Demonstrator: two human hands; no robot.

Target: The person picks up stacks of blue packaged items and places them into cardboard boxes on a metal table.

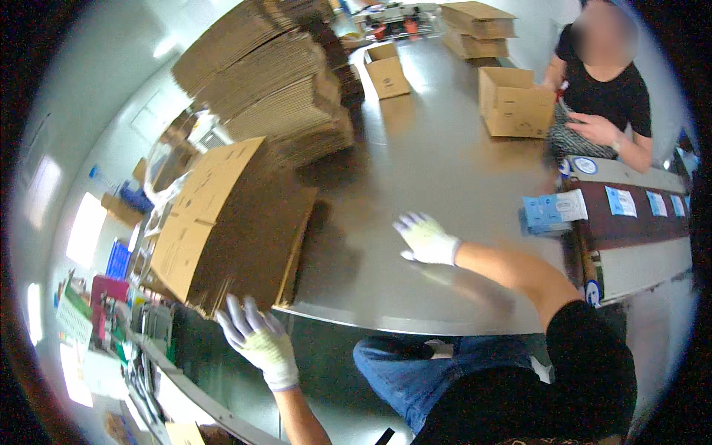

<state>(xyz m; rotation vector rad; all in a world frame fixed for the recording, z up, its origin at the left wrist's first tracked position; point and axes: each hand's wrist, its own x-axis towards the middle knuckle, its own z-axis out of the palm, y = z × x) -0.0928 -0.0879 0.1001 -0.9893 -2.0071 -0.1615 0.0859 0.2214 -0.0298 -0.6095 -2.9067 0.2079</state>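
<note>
My left hand [259, 341], in a white and pale yellow work glove, has its fingers spread. The fingertips are at the near lower edge of a large brown cardboard piece [200, 215], which leans at the left of the metal table [445, 178]. Whether they touch it I cannot tell. In a matching glove, my right hand [426, 239] is over the middle of the table, fingers outstretched and apart, holding nothing. To its right lies a small pile of blue and white packets [545, 215] at the table's right side.
Flattened cartons [282, 96] are stacked high at the far left, with more cartons [478, 30] at the back. Open boxes stand on the table: one box [386, 72] far, another box [515, 104] by a co-worker [604, 81]. A conveyor [630, 215] at the right carries several packets.
</note>
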